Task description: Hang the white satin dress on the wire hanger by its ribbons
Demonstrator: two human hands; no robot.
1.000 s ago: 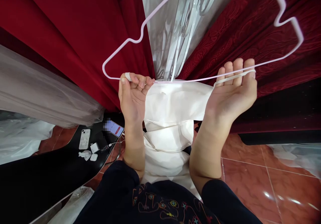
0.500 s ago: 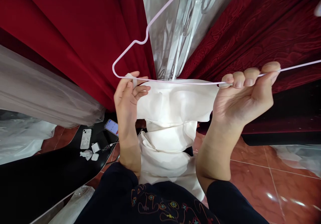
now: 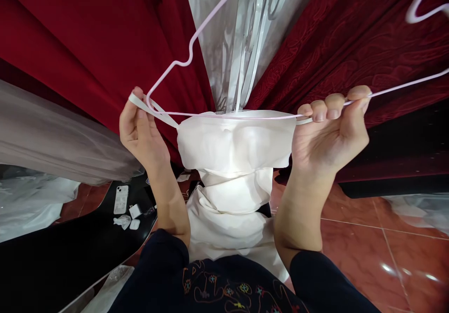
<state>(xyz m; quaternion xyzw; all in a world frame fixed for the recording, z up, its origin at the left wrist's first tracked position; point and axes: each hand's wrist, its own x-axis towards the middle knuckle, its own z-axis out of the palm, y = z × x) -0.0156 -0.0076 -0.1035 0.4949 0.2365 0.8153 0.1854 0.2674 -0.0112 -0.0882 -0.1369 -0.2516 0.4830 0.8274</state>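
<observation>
A pale pink hanger lies across the top of a white strapped garment, its upper part running out of view. My left hand is closed on a thin white strap, pulled out to the left past the hanger's rounded left end. My right hand wraps round the hanger's lower bar, palm towards me. A short piece of white strap shows beneath those fingers; whether they grip it too I cannot tell. Below the bar, the garment hangs in loose folds against my front.
Left, a black table carries a white phone, a charger and small white items. Red curtains and patterned dark red fabric flank shiny grey-white material. Reddish floor tiles lie lower right.
My left hand has moved left, from the bar to beyond the hanger's end, drawing the white strap out taut. The hanger and my right hand have shifted slightly left in view.
</observation>
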